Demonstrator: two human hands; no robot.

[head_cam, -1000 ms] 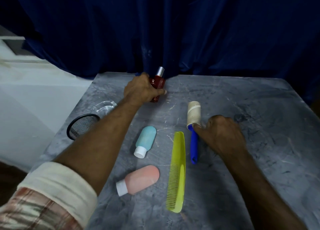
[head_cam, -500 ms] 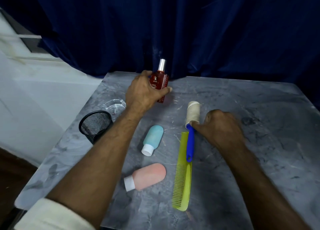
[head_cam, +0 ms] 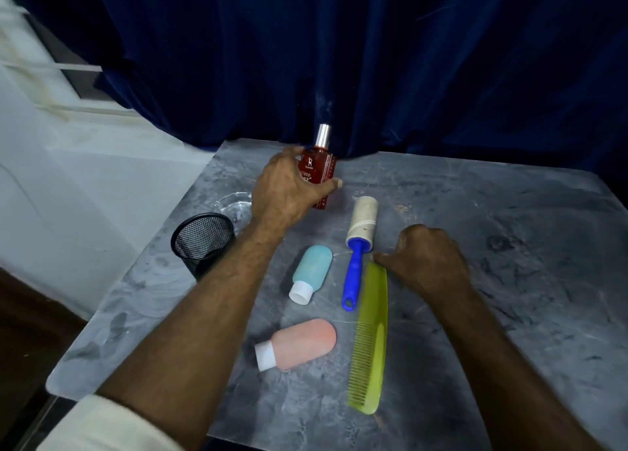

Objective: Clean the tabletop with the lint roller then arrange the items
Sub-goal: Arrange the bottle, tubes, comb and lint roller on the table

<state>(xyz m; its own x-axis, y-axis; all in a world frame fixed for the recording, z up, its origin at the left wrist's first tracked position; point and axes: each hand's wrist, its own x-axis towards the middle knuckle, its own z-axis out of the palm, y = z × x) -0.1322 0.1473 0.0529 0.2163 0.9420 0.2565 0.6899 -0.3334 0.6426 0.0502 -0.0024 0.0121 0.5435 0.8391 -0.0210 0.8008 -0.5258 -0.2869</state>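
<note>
The lint roller (head_cam: 361, 227), a white roll on a blue handle, lies flat on the grey marble tabletop (head_cam: 530, 291) with no hand on it. My left hand (head_cam: 289, 187) is wrapped around an upright red perfume bottle (head_cam: 321, 163) with a silver cap, near the table's far edge. My right hand (head_cam: 428, 263) rests on the table with curled fingers, its fingertips at the top end of a yellow-green comb (head_cam: 371, 342). To the roller's left lies a blue bottle (head_cam: 313, 270) with a white cap. A pink bottle (head_cam: 304, 342) lies nearer me.
A black mesh cup (head_cam: 204, 241) stands at the table's left edge, with a clear glass dish (head_cam: 234, 206) just behind it. A dark blue curtain (head_cam: 373, 59) hangs close behind the table. White wall and floor are to the left.
My right hand has let go of the roller's handle and now sits by the comb's top end. The roller now lies left of the comb. My left hand stood the red bottle upright.
</note>
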